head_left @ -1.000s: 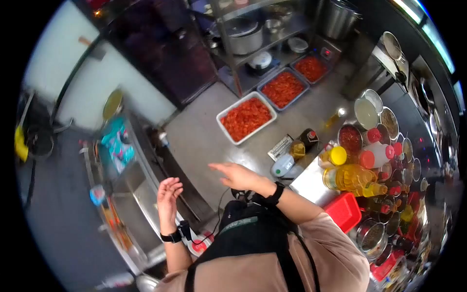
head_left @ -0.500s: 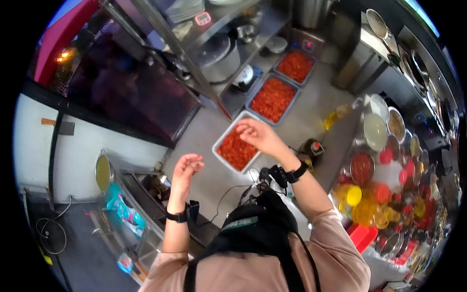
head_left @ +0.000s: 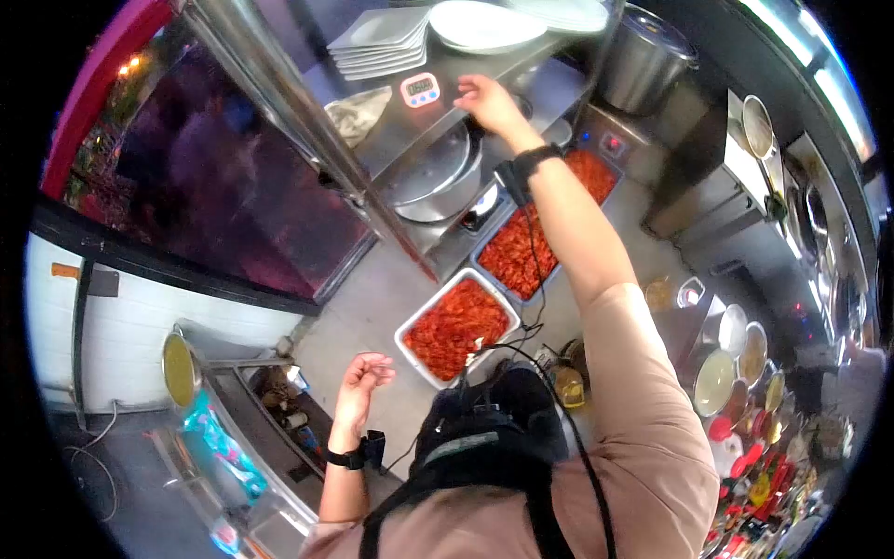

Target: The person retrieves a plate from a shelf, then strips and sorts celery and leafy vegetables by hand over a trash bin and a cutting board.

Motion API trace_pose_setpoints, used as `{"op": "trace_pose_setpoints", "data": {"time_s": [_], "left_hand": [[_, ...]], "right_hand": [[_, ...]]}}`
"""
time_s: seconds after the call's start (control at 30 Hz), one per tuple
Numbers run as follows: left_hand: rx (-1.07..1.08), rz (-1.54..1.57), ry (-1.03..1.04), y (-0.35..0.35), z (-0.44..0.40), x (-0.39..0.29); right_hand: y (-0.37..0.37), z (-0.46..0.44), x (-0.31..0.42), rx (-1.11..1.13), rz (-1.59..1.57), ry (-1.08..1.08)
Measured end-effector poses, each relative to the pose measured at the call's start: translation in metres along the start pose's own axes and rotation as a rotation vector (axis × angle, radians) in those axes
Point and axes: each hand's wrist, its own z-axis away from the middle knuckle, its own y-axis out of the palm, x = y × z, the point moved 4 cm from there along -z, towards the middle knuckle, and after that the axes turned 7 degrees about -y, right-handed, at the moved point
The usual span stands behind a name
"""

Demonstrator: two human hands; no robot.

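Note:
My right hand [head_left: 492,104] is stretched out over the metal shelf [head_left: 410,130], its fingers loosely bent and holding nothing. Just left of the fingertips is a small digital timer [head_left: 420,90] with an orange-pink rim and blue buttons; a gap shows between them. My left hand [head_left: 361,377] hovers lower down near my body, fingers half curled and apart, with nothing in it. Close to it on the floor stands a white tub [head_left: 400,337] full of red chopped food [head_left: 461,326]. My right forearm partly hides two grey tubs [head_left: 484,265] of similar red food behind it.
Stacked square plates [head_left: 380,42] and oval plates [head_left: 489,26] sit on the shelf beside a cloth [head_left: 358,114]. A large lidded pot [head_left: 433,177] stands underneath. Bowls and bottles crowd the right counter [head_left: 684,345]. Black cables [head_left: 535,270] hang from my right wrist.
My right hand has gone from above the white tub up and forward to beside the timer. The view has shifted toward the shelf. My left hand stays low, half curled.

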Motion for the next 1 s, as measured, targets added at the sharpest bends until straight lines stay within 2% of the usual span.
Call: {"op": "trace_pose_setpoints", "data": {"time_s": [0.17,0.23,0.27,0.37,0.47,0.5,0.7,0.77,0.83,0.9,1.0], "left_hand": [[-0.057,0.001,-0.004,0.032,-0.029,-0.024],[-0.133,0.033,0.004,0.037,-0.038,-0.021],[-0.193,0.056,0.002,0.040,-0.044,-0.024],[-0.274,0.140,0.000,0.070,-0.055,-0.035],[-0.292,0.160,-0.020,0.093,-0.076,-0.041],[-0.306,0.163,-0.032,0.100,-0.081,-0.043],[-0.324,0.157,0.027,0.139,-0.108,-0.072],[-0.310,0.131,0.032,0.152,-0.120,-0.085],[-0.290,0.101,0.035,0.164,-0.135,-0.099],[-0.257,0.033,0.054,0.176,-0.151,-0.112],[-0.217,-0.050,0.105,0.199,-0.176,-0.144]], "right_hand": [[0.029,-0.057,-0.052,0.160,-0.102,0.036],[0.047,-0.079,-0.063,0.406,-0.150,-0.044],[0.039,-0.080,-0.045,0.416,0.015,-0.079],[0.043,-0.085,-0.063,0.445,-0.313,0.126],[0.036,-0.091,-0.061,0.359,-0.169,-0.064],[0.032,-0.091,-0.060,0.378,-0.249,0.025],[0.036,-0.105,-0.062,0.418,-0.097,-0.114],[0.037,-0.106,-0.065,0.536,-0.157,-0.001],[0.038,-0.110,-0.070,0.560,-0.189,0.052],[0.043,-0.115,-0.072,0.591,-0.039,-0.042],[0.042,-0.116,-0.063,0.622,0.066,-0.037]]}}
